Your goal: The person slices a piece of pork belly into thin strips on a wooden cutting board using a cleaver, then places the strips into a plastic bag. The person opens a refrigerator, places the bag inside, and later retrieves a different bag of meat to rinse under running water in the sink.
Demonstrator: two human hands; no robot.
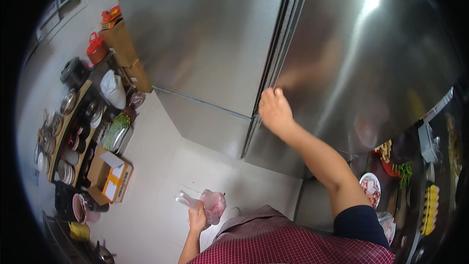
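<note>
Before me stands a tall stainless-steel refrigerator with two doors. The fingers of my right hand [275, 113] curl around the edge of the right door [329, 91], beside the dark gap between it and the left door [205, 44]. Lower down, over the pale floor, my left hand [198, 218] grips a clear plastic bag [214, 205] by its gathered neck. Something pinkish, possibly meat, shows through the plastic.
A shelf rack [69, 124] of bowls and pots runs along the left wall. An open cardboard box [119, 183] and a container of greens [119, 135] sit near it. On the right, a counter carries a plate of cut meat [370, 190] and a yellow tray [429, 211].
</note>
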